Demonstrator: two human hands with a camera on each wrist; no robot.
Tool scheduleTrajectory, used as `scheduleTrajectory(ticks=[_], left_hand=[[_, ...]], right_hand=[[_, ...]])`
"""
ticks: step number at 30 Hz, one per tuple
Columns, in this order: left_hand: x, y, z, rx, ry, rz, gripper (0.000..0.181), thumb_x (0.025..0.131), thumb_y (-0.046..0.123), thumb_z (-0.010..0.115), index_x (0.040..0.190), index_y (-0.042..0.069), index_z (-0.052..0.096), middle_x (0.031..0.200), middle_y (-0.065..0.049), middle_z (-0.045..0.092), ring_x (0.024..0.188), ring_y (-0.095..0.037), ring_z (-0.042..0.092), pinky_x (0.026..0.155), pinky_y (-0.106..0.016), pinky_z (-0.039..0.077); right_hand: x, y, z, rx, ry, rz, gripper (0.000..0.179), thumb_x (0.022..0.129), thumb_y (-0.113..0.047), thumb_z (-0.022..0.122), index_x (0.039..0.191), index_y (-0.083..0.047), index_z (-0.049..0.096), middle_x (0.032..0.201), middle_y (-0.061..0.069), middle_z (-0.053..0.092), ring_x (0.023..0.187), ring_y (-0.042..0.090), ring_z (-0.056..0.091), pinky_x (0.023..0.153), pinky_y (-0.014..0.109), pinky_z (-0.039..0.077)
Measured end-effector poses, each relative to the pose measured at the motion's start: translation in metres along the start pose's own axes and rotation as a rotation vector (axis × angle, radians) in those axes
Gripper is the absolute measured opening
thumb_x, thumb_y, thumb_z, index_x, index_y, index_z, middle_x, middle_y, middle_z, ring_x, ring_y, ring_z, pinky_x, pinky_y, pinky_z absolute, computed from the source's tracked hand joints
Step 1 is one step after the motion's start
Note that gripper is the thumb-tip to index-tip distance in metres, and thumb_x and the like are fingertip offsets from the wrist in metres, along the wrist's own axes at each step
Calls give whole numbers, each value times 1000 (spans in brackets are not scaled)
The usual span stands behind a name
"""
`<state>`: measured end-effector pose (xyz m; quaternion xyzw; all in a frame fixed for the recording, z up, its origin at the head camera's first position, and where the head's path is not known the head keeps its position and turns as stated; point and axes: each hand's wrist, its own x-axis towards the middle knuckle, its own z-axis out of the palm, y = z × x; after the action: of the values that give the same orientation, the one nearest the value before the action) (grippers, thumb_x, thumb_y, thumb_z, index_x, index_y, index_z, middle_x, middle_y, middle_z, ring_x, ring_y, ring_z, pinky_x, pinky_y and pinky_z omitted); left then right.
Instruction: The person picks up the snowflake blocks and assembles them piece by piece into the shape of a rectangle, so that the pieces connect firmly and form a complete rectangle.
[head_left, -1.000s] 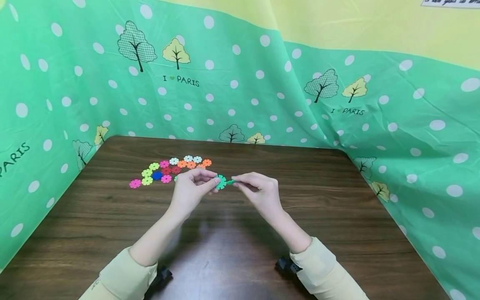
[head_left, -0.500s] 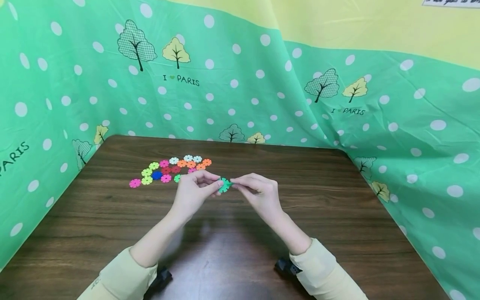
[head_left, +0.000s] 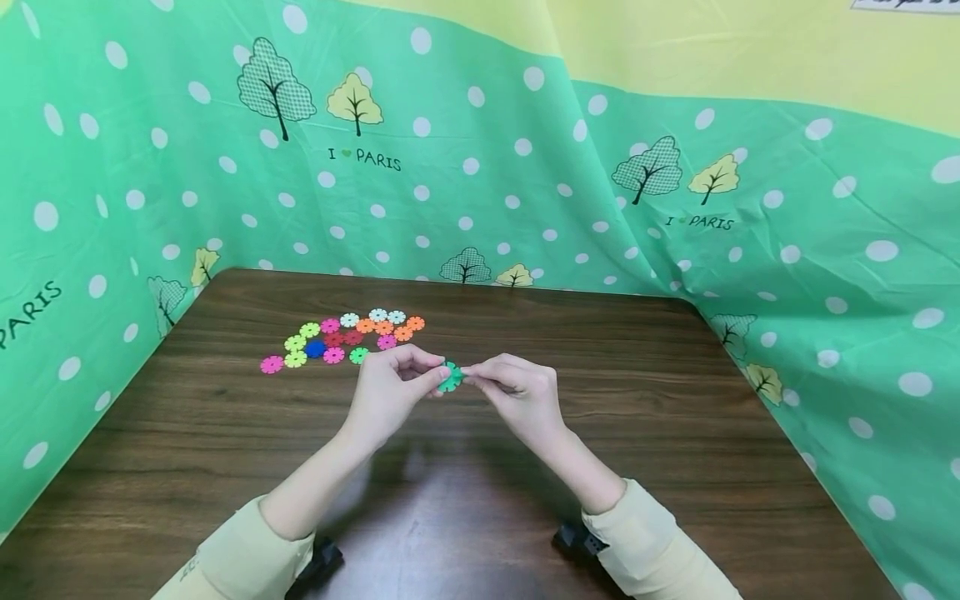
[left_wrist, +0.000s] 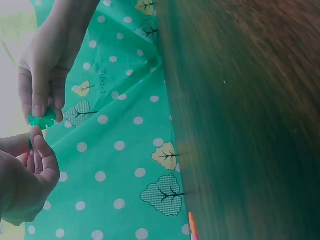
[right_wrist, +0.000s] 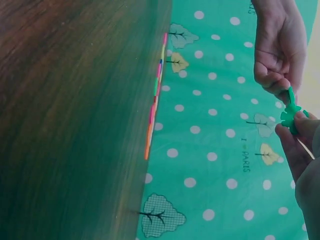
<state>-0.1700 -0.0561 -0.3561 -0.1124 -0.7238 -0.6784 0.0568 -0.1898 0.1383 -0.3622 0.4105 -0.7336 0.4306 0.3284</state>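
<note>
Above the table, my left hand (head_left: 386, 387) pinches a green snowflake disc (head_left: 451, 377) between thumb and fingers. My right hand (head_left: 525, 390) pinches a second green snowflake disc (right_wrist: 289, 120). The two discs meet edge to edge, roughly at right angles. In the right wrist view, the left hand's disc (right_wrist: 291, 96) appears edge-on and the right hand's appears flatter. The left wrist view shows the right hand's disc (left_wrist: 44, 120) beside my left fingers (left_wrist: 42, 150). Fingertips hide part of both discs.
Several loose snowflake discs lie flat behind my left hand, including a blue disc (head_left: 315, 349), a pink disc (head_left: 272, 364), an orange disc (head_left: 416, 322) and a green disc (head_left: 359, 356). The brown wooden table (head_left: 637, 400) is backed by a green polka-dot cloth (head_left: 510, 179).
The two green discs were slightly apart one second ago and now meet. My right fingertips have come closer to my left hand, and both hands sit slightly lower.
</note>
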Motion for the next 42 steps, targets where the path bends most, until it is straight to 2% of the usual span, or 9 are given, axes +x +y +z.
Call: scheduleTrajectory(ticks=[5,8,13,16,22,27,33,38,42], left_hand=[[0,-1,-2,20,-30,16,18,80,14,76,92,2,71,81,-13,71,66,-27,68,65,-37,58],[0,-1,-3,26,-54,23,20,81,14,75,94,1,69,82,-14,71,66,-24,68,66,-39,58],[2,-1,-5,65,-87,0,22,82,19,74,97,4,69,82,-11,71,68,-27,68,66,-39,58],[4,-2,-10,136,-96,0,24,82,24,75,99,9,68,82,-6,71,69,-23,68,65,-36,58],[12,-3,-33,327,-88,29,26,82,31,74,103,17,67,88,3,71,78,-13,66,70,-32,55],[21,-9,-55,402,-104,58,26,83,31,73,105,18,67,91,4,70,83,-12,65,71,-32,53],[35,-19,-81,499,-113,89,24,84,28,73,105,19,67,91,5,71,85,-11,64,73,-33,52],[48,-31,-100,543,-127,109,27,83,30,73,106,17,66,92,2,71,84,-13,64,73,-32,52],[57,-44,-114,581,-163,115,27,84,22,73,109,15,66,96,-1,71,89,-16,64,75,-33,49]], right_hand=[[-1,1,0,19,-24,-16,25,66,9,79,85,-7,75,77,2,72,67,10,67,61,15,52],[0,1,-2,34,-61,-11,26,68,10,77,87,-6,73,80,4,72,71,12,68,64,16,54],[-1,2,-6,5,-130,76,19,75,4,75,91,-5,71,84,5,72,72,13,69,64,16,54],[-1,3,-9,-32,-164,138,17,79,1,73,92,-6,67,85,5,72,73,14,69,62,18,54],[2,5,-19,-127,-238,213,18,85,2,65,99,-7,57,88,4,70,65,10,62,54,19,50],[4,10,-24,-143,-293,223,19,89,1,61,102,-8,52,79,0,67,58,5,53,51,19,45],[5,14,-29,-109,-306,224,26,90,0,61,112,-11,64,75,-3,66,58,3,57,50,17,47],[5,16,-31,-54,-300,273,27,89,1,57,109,-13,69,77,-1,69,59,3,61,48,19,47],[6,17,-32,-67,-286,311,27,88,1,56,104,-15,71,78,-1,70,51,3,51,44,21,42]])
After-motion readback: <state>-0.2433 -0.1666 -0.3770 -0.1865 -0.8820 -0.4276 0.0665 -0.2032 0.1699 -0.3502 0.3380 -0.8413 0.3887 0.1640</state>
